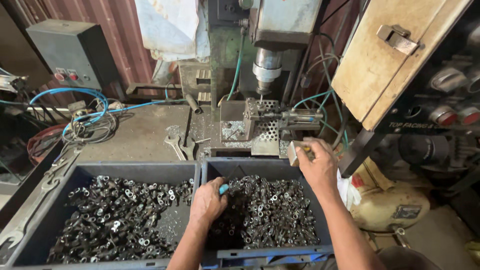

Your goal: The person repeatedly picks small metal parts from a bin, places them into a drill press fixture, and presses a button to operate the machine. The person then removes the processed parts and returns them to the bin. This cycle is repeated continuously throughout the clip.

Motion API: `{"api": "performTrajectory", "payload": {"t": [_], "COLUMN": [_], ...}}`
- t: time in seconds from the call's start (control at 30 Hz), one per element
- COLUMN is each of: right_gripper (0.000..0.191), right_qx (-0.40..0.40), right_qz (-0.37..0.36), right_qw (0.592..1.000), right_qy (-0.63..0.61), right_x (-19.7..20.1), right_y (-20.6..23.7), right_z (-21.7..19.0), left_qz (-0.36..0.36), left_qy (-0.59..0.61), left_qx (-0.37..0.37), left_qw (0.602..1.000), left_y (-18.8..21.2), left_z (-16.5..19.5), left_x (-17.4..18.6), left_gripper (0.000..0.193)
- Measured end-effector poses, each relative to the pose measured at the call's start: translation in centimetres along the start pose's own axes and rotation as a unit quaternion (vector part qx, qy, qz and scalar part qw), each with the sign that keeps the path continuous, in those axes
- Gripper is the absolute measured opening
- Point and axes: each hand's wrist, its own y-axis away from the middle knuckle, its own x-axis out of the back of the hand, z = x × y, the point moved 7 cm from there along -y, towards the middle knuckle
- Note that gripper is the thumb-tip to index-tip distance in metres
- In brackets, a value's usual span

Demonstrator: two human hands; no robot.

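**Two hands at the parts bins beneath a drill press**

We look down on a left hand (207, 202) reaching into the right-hand bin (272, 250), its fingers curled shut around a small blue-handled tool (223, 189) and resting on the heap of small dark metal fittings (272, 210) that fills the bin. We see the right hand (317, 165) raised above the bin's far right corner, fingers closed on a brush (296, 151) with a pale block-shaped head. Just beside it to the left stands a second bin (60, 185), spread with more of the same fittings. Behind both, on the grimy tabletop (145, 132), lie two open-ended spanners (181, 146), near the drill press (266, 65) and its perforated clamping fixture (265, 125). Blue hoses (75, 92) loop at left below a grey switch box (70, 52).
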Motion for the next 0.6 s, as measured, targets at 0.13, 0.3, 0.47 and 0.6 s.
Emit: {"api": "performTrajectory", "payload": {"t": [0.13,0.3,0.47,0.6], "right_gripper": [0.02,0.085,0.093,0.086], "right_qx": [0.003,0.1,-0.007,-0.054], "right_qz": [0.01,0.052,-0.023,-0.061], "right_qw": [0.999,0.989,0.998,0.997], "right_qy": [-0.042,-0.099,-0.066,-0.011], "right_x": [1.7,5.0,3.7,1.7], "right_y": [-0.9,2.4,9.5,15.2], "right_z": [-3.3,-6.6,-5.3,-4.5], "left_qz": [0.012,0.027,-0.006,0.033], "left_qy": [0.011,0.005,-0.002,0.004], "left_qx": [-0.014,-0.036,0.001,-0.054], "left_qw": [1.0,0.999,1.0,0.998], "left_y": [-0.1,-0.2,-0.2,0.2], "left_z": [0.0,0.1,-0.3,0.1], "left_x": [-0.2,-0.1,-0.5,0.1], "left_gripper": [0.036,0.036,0.032,0.033]}}
